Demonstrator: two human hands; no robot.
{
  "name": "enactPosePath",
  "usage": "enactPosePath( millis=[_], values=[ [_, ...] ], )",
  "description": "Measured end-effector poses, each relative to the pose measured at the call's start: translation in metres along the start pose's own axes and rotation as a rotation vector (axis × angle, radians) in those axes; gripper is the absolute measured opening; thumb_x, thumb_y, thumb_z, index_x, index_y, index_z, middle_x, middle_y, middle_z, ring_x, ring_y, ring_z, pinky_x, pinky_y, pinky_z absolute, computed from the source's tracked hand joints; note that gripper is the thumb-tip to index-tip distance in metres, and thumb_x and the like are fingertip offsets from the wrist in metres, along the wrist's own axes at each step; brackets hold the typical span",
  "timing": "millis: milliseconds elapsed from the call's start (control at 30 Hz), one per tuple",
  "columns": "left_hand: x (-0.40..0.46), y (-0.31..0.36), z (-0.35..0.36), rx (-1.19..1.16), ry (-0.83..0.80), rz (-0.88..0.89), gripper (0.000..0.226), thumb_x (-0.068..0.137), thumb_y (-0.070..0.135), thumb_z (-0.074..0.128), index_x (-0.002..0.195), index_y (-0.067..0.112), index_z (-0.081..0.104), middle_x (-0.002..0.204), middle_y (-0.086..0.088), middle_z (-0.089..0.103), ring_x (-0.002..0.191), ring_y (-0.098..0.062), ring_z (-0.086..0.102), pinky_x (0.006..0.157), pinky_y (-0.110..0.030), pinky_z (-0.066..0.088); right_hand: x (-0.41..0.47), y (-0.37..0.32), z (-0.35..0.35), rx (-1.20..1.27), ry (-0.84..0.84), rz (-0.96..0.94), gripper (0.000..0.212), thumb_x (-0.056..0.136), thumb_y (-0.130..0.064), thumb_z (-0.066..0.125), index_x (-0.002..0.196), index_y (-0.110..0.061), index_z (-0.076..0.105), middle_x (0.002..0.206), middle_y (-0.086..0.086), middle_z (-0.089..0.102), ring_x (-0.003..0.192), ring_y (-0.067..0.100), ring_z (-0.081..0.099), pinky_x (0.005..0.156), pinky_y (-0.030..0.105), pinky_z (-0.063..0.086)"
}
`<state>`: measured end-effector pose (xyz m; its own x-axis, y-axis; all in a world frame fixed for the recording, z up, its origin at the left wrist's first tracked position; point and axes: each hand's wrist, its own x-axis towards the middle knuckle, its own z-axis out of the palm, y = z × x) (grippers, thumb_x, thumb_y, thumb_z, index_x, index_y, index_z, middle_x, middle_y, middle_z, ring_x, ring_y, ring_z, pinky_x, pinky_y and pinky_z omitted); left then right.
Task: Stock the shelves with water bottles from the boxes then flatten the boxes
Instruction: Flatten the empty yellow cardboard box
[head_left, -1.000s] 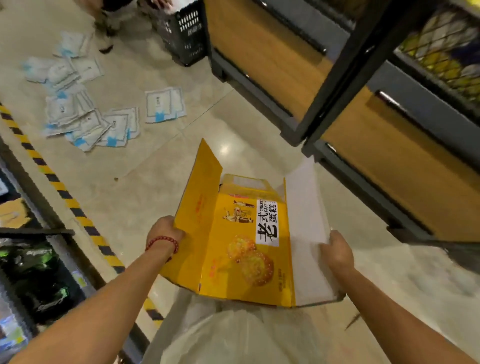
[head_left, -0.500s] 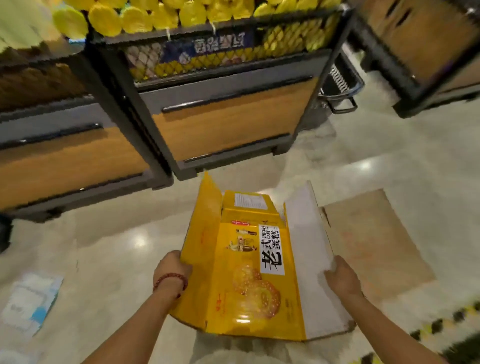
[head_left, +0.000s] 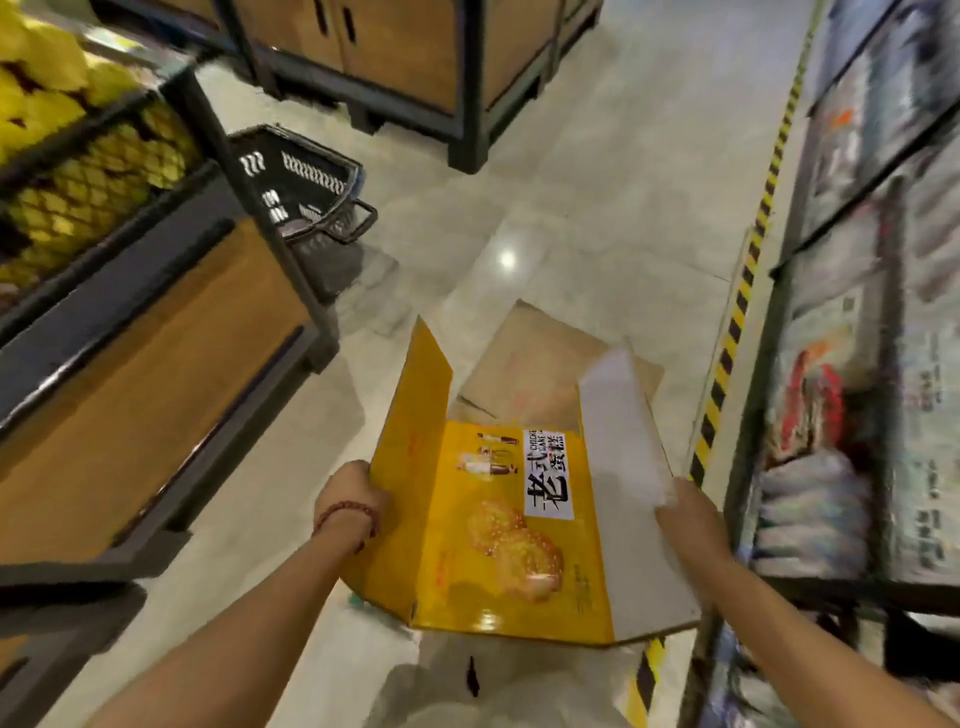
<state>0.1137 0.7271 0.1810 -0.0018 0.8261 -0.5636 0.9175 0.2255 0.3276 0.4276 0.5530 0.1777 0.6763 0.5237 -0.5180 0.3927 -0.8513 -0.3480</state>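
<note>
I hold a flattened yellow cake box (head_left: 498, 530) in front of me at waist height, its printed face up and both side flaps raised. My left hand (head_left: 350, 493), with a red bead bracelet at the wrist, grips the yellow left flap. My right hand (head_left: 685, 514) grips the white right flap. A flat brown cardboard sheet (head_left: 540, 374) lies on the floor just beyond the box. No water bottles are in view.
A wooden display stand with yellow netted fruit (head_left: 93, 171) is on the left, a black shopping basket (head_left: 296, 182) beside it. Another wooden stand (head_left: 415, 57) is ahead. Stocked shelves (head_left: 872, 364) run along the right behind a black-and-yellow floor stripe (head_left: 748, 280).
The view has swung round to the right: the fruit stand has slid to the left and the right-hand shelves came into sight. Both hands keep the same hold on the yellow box.
</note>
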Motion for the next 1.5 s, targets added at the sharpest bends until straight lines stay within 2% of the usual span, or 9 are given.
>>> enactPosePath(
  millis=[200,467,567,733,833,900,1133,1300,1500],
  values=[
    [0.045,0.096,0.005,0.075,0.024,0.173,0.028,0.091,0.014,0.057,0.118,0.006,0.057,0.113,-0.016,0.062,0.103,-0.034,0.057,0.088,-0.040,0.048,0.035,0.010,-0.031,0.052,0.140,0.118,0.009,0.092,-0.012,0.048,0.097,-0.010,0.041,0.098,0.014,0.053,0.087,0.030,0.052,0.069,0.033,0.036],
    [0.149,0.104,0.083,0.314,-0.209,0.075,0.044,0.091,0.018,0.059,0.133,0.012,0.048,0.128,-0.011,0.057,0.115,-0.029,0.055,0.095,-0.037,0.046,0.100,0.041,0.056,0.058,-0.028,0.387,0.025,0.092,-0.018,0.047,0.116,-0.011,0.048,0.114,0.017,0.058,0.098,0.034,0.058,0.076,0.034,0.048],
    [0.196,0.096,0.125,0.387,-0.272,0.071,0.044,0.090,0.021,0.060,0.132,0.013,0.050,0.126,-0.011,0.058,0.113,-0.028,0.056,0.092,-0.036,0.047,0.134,0.058,0.103,0.024,-0.087,0.412,0.026,0.093,-0.021,0.046,0.118,-0.012,0.046,0.118,0.014,0.057,0.104,0.034,0.057,0.084,0.035,0.047],
    [0.254,0.064,0.188,0.458,-0.345,0.023,0.030,0.087,0.017,0.061,0.117,0.012,0.058,0.113,-0.010,0.062,0.099,-0.027,0.059,0.074,-0.030,0.045,0.171,0.084,0.183,0.050,-0.168,0.485,0.022,0.095,-0.019,0.047,0.115,-0.010,0.044,0.112,0.013,0.055,0.103,0.033,0.056,0.079,0.034,0.044],
    [0.274,0.048,0.213,0.412,-0.325,0.001,0.025,0.087,0.012,0.061,0.112,0.008,0.060,0.106,-0.014,0.064,0.086,-0.027,0.055,0.070,-0.030,0.041,0.189,0.092,0.220,0.109,-0.159,0.518,0.010,0.096,-0.016,0.046,0.103,-0.012,0.041,0.103,0.011,0.056,0.092,0.031,0.057,0.071,0.031,0.043],
    [0.290,0.044,0.228,0.358,-0.294,0.018,0.026,0.087,0.009,0.061,0.112,0.003,0.060,0.105,-0.019,0.063,0.080,-0.026,0.051,0.069,-0.031,0.038,0.206,0.097,0.240,0.141,-0.098,0.543,0.017,0.095,-0.016,0.048,0.111,-0.010,0.046,0.109,0.016,0.059,0.098,0.034,0.059,0.073,0.031,0.042],
    [0.353,0.062,0.274,0.258,-0.194,0.088,0.035,0.087,0.009,0.062,0.121,0.002,0.057,0.114,-0.024,0.061,0.100,-0.041,0.056,0.081,-0.042,0.044,0.284,0.108,0.271,0.268,0.031,0.461,0.009,0.095,-0.012,0.046,0.102,-0.009,0.041,0.092,0.011,0.052,0.085,0.035,0.056,0.073,0.041,0.049],
    [0.386,0.058,0.314,0.212,-0.195,0.063,0.041,0.089,0.014,0.062,0.128,0.003,0.053,0.121,-0.022,0.059,0.107,-0.043,0.054,0.092,-0.051,0.043,0.324,0.128,0.304,0.344,0.047,0.483,0.016,0.096,-0.012,0.045,0.111,-0.004,0.044,0.097,0.007,0.048,0.087,0.027,0.050,0.071,0.032,0.040],
    [0.416,0.016,0.366,0.170,-0.127,0.019,0.037,0.088,0.017,0.065,0.119,-0.001,0.056,0.115,-0.024,0.060,0.100,-0.040,0.054,0.084,-0.046,0.042,0.348,0.174,0.357,0.396,0.076,0.551,0.020,0.094,-0.008,0.051,0.113,0.000,0.049,0.098,0.005,0.047,0.088,0.021,0.045,0.074,0.028,0.035]
  ],
)
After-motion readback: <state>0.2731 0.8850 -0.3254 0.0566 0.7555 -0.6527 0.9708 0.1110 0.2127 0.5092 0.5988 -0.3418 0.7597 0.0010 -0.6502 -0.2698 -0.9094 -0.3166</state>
